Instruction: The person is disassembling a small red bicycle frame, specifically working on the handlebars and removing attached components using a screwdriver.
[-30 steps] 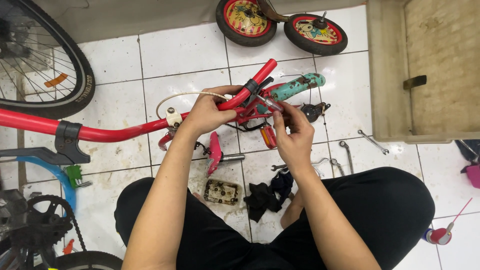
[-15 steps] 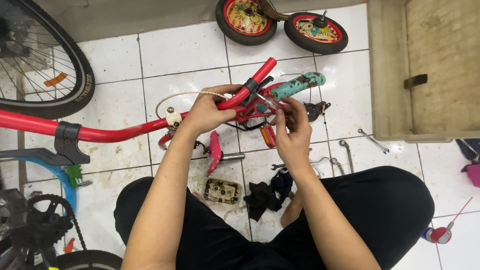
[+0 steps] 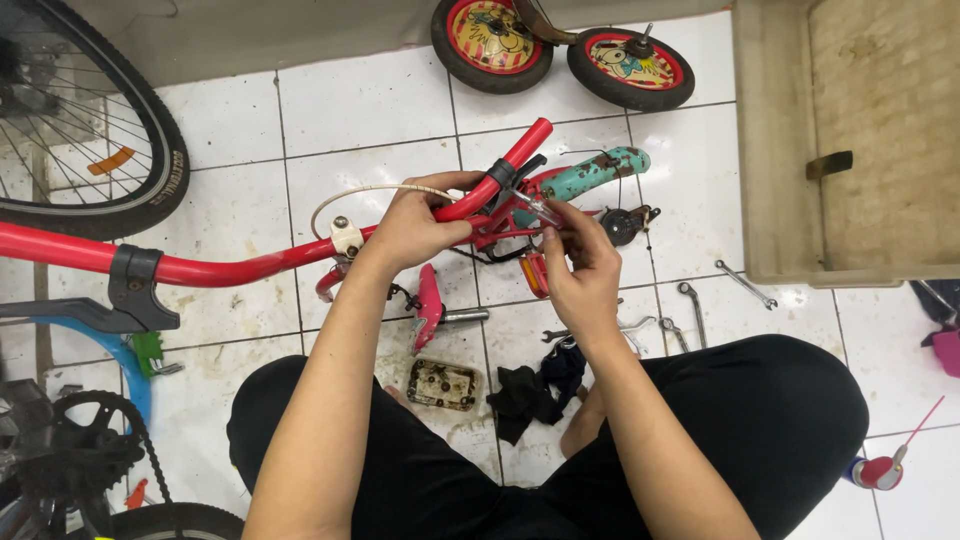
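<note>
A small red bicycle frame (image 3: 230,268) lies across the white tiled floor in front of me. My left hand (image 3: 415,222) grips its red handlebar near the brake lever clamp. My right hand (image 3: 578,262) pinches a thin silvery part of the brake lever (image 3: 533,208) just below the teal handlebar grip (image 3: 590,174). A white brake cable (image 3: 370,190) loops up from the bar beside my left hand. My black-trousered legs are crossed below.
Two small red training wheels (image 3: 560,45) lie at the top. A large bicycle wheel (image 3: 85,130) stands at top left. Wrenches (image 3: 690,310), a black rag (image 3: 535,390) and a small greasy tray (image 3: 442,384) lie between my knees. A wooden box (image 3: 850,140) sits right.
My right hand has shifted slightly at the brake lever, its fingers now pinching the thin silvery part. My left hand keeps its hold on the handlebar.
</note>
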